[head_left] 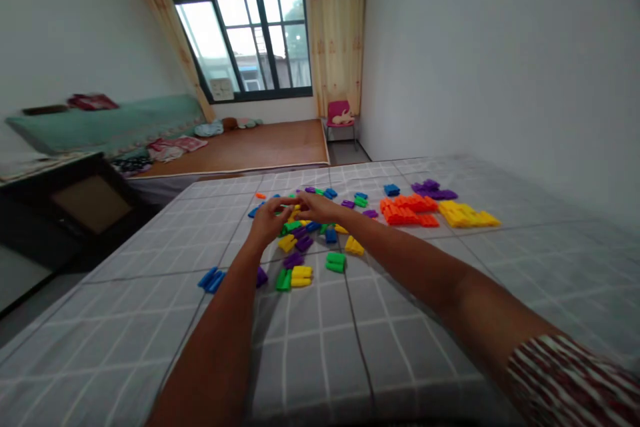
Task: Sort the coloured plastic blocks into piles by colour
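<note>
Both my hands meet over a mixed pile of small plastic pieces on a grey checked cloth (320, 333). My left hand (271, 219) has its fingers curved, fingertips at those of my right hand (316, 207). Whatever they may hold is too small to make out. Below them lie yellow (287, 243), purple (304, 243) and blue pieces (331, 235). Nearer to me are green (335, 262) and yellow pieces (301, 276), with a blue pair (211, 279) left of my left forearm.
On the right sit groups of orange (407, 210), yellow (465, 215) and purple pieces (433, 190). A wall rises at the right. Behind the cloth are a low brown bed (260, 143) and a pink chair (339, 111); a dark cabinet (90, 207) stands at the left.
</note>
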